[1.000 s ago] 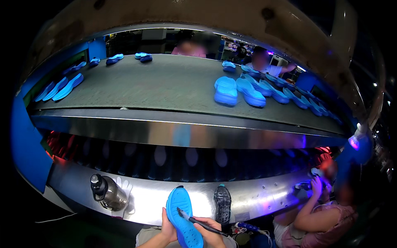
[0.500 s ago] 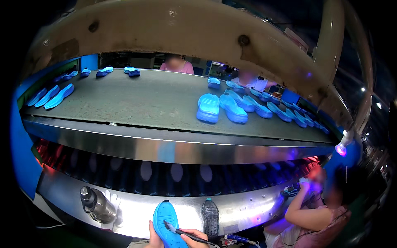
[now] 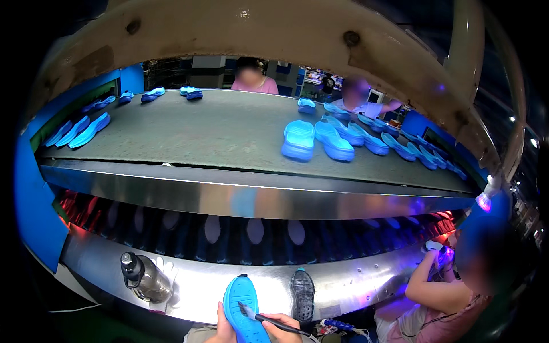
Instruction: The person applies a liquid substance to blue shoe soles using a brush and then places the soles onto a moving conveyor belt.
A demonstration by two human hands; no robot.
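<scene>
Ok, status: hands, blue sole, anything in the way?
Left hand gripping blue shoe sole. Right hand holding brush, bristles at sole's ridged face. Black shoe sole at right, clear of brush.

Can make out no words, labels, brands, numbers or signs anywhere. Cannot read anything on the small grey rectangle (image 3: 330, 311) near the front edge of the metal table (image 3: 200, 288), just right of the dark sole (image 3: 302, 295).

downward fisheye view from head
</scene>
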